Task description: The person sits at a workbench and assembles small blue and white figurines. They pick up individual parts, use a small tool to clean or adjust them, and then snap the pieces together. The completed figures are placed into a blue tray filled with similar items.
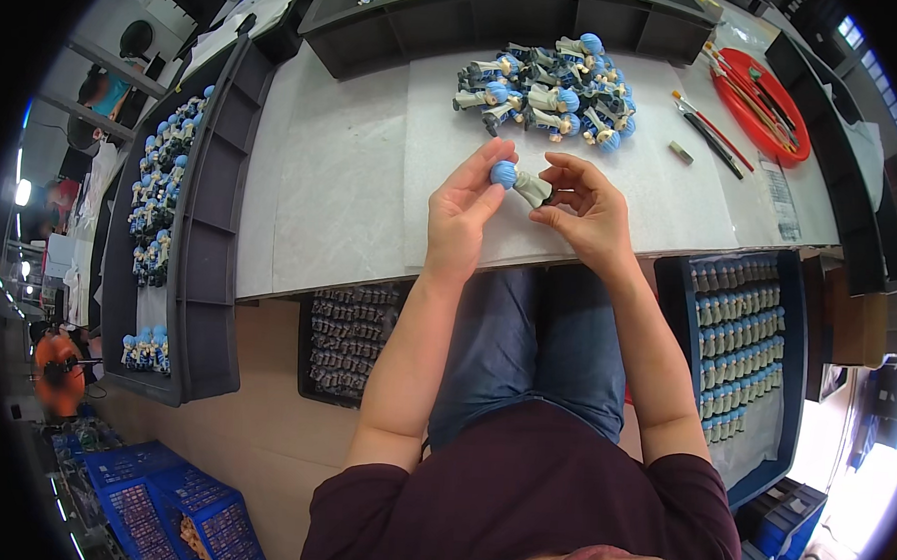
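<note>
Between my two hands is a small figurine (531, 189) with blue hair and a pale grey robe, tilted on its side above the white sheet on the table. My left hand (464, 206) pinches its blue head between thumb and fingers. At the figurine's lower end my right hand (589, 208) curls its thumb and fingers round the hem of the robe. Just beyond my hands lies a pile of similar blue-haired figurines (549, 96), heaped in different directions on the sheet.
Brushes lie in a red oval tray (797, 145) at the far right, beside loose brushes (713, 141) and a small greyish block (680, 152). Dark crates stand left (204, 269) and at the back (499, 30). Rows of figurines fill a bin (789, 395) at lower right.
</note>
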`<state>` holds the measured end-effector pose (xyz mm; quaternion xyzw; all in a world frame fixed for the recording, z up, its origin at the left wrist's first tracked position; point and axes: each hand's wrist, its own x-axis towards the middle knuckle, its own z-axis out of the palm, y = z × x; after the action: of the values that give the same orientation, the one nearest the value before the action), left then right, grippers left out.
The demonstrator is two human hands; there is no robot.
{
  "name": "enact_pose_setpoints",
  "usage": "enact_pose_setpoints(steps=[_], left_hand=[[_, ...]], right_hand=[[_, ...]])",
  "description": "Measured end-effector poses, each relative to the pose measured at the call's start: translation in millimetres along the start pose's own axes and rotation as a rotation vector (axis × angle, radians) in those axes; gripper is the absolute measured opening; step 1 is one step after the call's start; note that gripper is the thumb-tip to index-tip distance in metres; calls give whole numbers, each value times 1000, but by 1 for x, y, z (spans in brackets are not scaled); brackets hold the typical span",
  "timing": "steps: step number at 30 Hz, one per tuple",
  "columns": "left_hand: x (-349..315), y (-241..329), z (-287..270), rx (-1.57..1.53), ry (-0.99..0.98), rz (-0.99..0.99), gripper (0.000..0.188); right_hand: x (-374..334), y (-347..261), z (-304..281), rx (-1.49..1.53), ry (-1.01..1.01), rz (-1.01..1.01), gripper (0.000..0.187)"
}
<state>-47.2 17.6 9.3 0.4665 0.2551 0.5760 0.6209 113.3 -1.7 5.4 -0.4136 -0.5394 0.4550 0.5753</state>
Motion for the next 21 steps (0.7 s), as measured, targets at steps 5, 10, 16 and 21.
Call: enact_pose_setpoints(steps=[5, 10, 16, 21], left_hand=[[-1, 2, 2, 107, -3, -37, 41], [-2, 0, 4, 76, 33, 28, 39], [-2, -2, 1, 94, 23, 46, 40], [-3, -2, 2, 106, 28, 40, 40]], right_hand=[[-1, -1, 0, -136, 22, -78, 59], [-1, -4, 0, -205, -19, -55, 59], [-1, -6, -2, -225, -55, -99, 56], [-2, -2, 0, -215, -8, -143, 50]])
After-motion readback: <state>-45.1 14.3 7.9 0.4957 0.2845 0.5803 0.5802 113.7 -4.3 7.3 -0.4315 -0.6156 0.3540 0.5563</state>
